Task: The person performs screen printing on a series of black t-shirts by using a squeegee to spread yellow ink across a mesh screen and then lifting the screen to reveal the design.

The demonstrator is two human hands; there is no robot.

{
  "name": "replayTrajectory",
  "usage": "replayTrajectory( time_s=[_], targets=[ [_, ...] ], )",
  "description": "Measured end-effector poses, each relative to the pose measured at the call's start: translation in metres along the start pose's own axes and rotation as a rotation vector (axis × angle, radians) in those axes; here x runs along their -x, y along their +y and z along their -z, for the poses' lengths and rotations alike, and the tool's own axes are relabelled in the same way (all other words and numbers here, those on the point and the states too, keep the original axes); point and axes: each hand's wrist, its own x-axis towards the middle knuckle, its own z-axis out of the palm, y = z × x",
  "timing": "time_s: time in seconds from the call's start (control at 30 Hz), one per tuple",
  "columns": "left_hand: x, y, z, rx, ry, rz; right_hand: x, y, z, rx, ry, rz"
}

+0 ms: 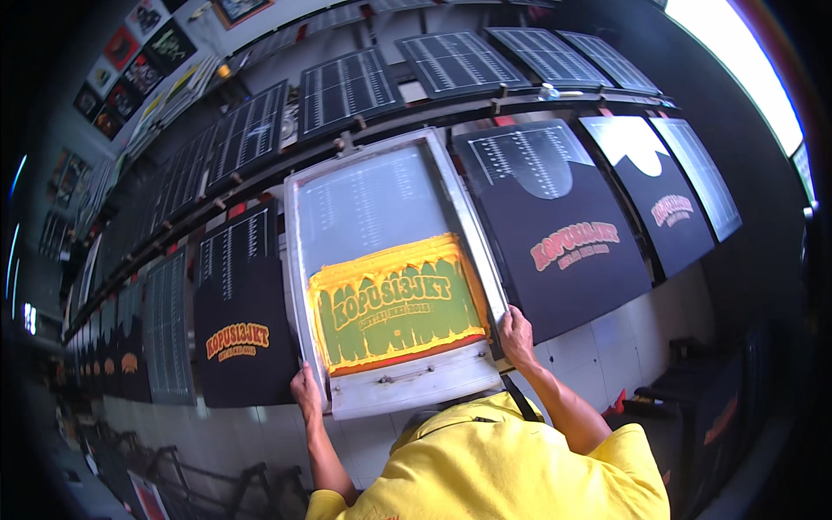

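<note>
In front of me a screen-printing frame (425, 387) lies tilted slightly to the left over a dark platen. My left hand (305, 389) is closed on its left edge near the front corner. On the opposite edge my right hand (516, 335) grips the frame, a little farther from me. Yellow ink (381, 259) is smeared thickly across the mesh and runs down the sides of a green stencil area (399, 329) with arched lettering. A line of red-orange shows along the stencil's front edge. The far half of the mesh (373, 195) is bluish and see-through.
To the right, black shirts (581, 195) with pinkish lettering lie on platens. Another black shirt (234, 303), lettered in yellow and orange, lies left of the frame. A second row of ruled platens (347, 91) runs behind a rail. Dark chairs (234, 481) stand at lower left.
</note>
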Motion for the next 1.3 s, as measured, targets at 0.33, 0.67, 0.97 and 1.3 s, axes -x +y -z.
replayTrajectory(
  time_s=[0.33, 0.67, 0.97, 1.3],
  targets=[
    [0.005, 0.036, 0.008, 0.160, 0.085, 0.086, -0.001, 0.009, 0.008, -0.137, 0.024, 0.031],
    [0.060, 0.105, -0.010, 0.258, 0.083, 0.154, -0.027, 0.038, 0.084, -0.290, 0.066, 0.173],
    [0.168, 0.192, -0.161, 0.331, 0.044, 0.196, -0.124, 0.117, 0.262, -0.359, -0.002, 0.024],
    [0.202, 0.269, -0.242, 0.087, -0.062, -0.002, -0.163, 0.177, 0.342, -0.248, 0.050, -0.012]
  ],
)
